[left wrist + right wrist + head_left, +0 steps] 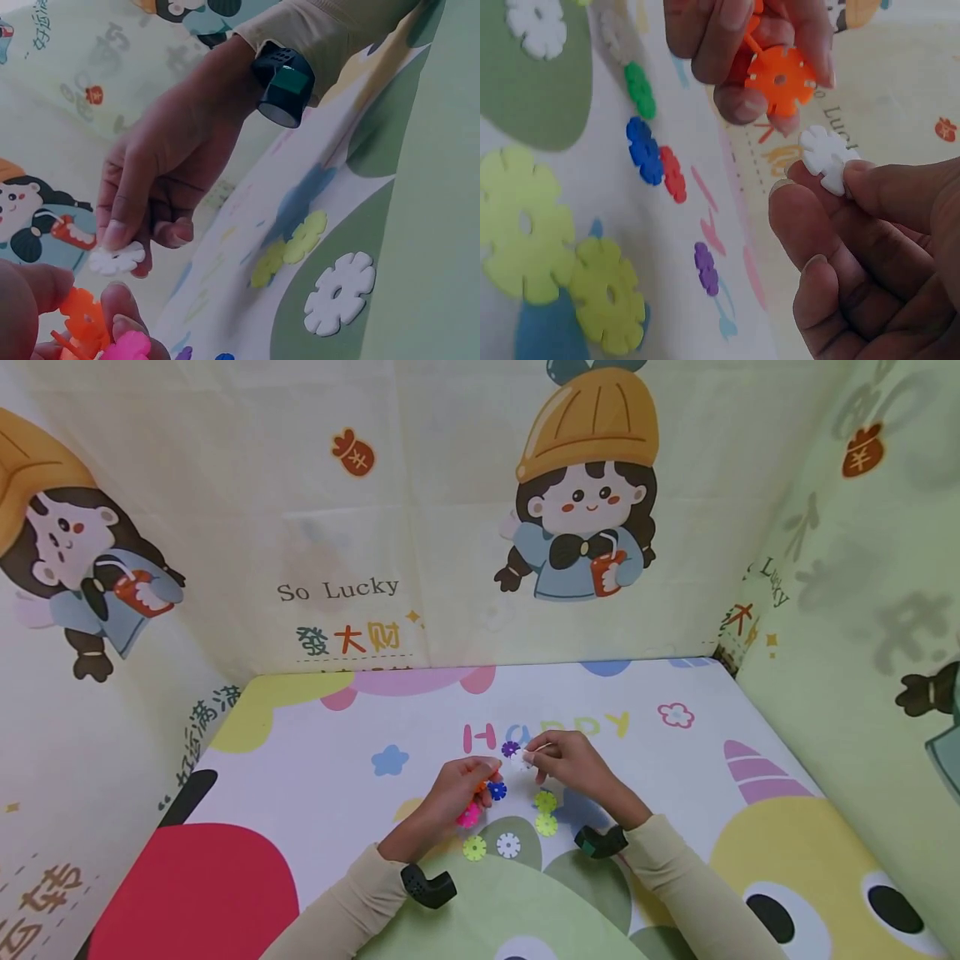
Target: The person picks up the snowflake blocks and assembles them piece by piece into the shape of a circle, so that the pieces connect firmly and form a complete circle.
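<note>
Two hands work above the middle of a printed desk [330, 810], well apart from its left and right edges. The right hand [573, 768] pinches a white notched disc [821, 150] between thumb and fingers. The left hand [453, 789] grips an orange notched disc [791, 71], with further orange parts behind it; the two held discs are near each other but apart. A pink disc [129, 349] shows at the left fingers; whether these grip it cannot be told.

Loose discs lie below. The purple disc [510, 749] is nearest the desk's far edge. A blue disc [497, 791] and a red disc [673, 174] lie side by side, with a green disc [640, 90] near the blue. Toward the desk's right edge, two yellow-green discs [546, 802] touch. On the near side of the group, a single yellow-green disc [474, 847] lies left of a second white disc [508, 839]. A patterned cloth [450, 527] rises behind the desk's far edge. Each wrist wears a black device [429, 887] beside a beige sleeve [337, 902].
</note>
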### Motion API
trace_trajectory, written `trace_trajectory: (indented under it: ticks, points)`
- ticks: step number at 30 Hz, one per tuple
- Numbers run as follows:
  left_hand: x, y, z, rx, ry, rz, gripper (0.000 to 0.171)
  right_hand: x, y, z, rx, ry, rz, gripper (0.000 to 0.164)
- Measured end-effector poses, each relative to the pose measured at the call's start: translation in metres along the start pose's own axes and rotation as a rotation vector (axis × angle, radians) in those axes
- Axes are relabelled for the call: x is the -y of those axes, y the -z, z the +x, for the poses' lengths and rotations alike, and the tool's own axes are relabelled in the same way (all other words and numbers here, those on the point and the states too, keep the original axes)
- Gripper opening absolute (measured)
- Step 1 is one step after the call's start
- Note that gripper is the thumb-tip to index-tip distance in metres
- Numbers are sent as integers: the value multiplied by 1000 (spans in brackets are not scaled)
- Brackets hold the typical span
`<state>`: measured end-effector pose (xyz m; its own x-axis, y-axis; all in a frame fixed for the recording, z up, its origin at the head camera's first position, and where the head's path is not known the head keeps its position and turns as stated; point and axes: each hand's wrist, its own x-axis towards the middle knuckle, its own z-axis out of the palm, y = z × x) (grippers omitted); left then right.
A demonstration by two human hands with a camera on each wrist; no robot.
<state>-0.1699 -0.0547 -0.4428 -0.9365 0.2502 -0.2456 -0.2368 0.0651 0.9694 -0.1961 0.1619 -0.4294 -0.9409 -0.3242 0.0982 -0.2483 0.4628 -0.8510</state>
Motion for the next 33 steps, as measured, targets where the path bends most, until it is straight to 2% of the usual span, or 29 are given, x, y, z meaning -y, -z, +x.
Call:
trace_trajectory:
  ticks: [4, 11, 22, 33]
  points:
    - [0, 0, 0, -12, -12, 15, 42, 6, -3, 1, 40, 8, 31, 17]
    - [2, 1, 0, -1, -19, -14, 42, 11, -7, 3, 71, 0, 88, 16]
    - [-1, 1, -2, 43, -10, -90, 36, 15, -12, 4, 54, 10, 43, 15]
    - [-1, 4, -2, 28, 3, -128, 37, 17, -10, 1, 162, 76, 111, 27]
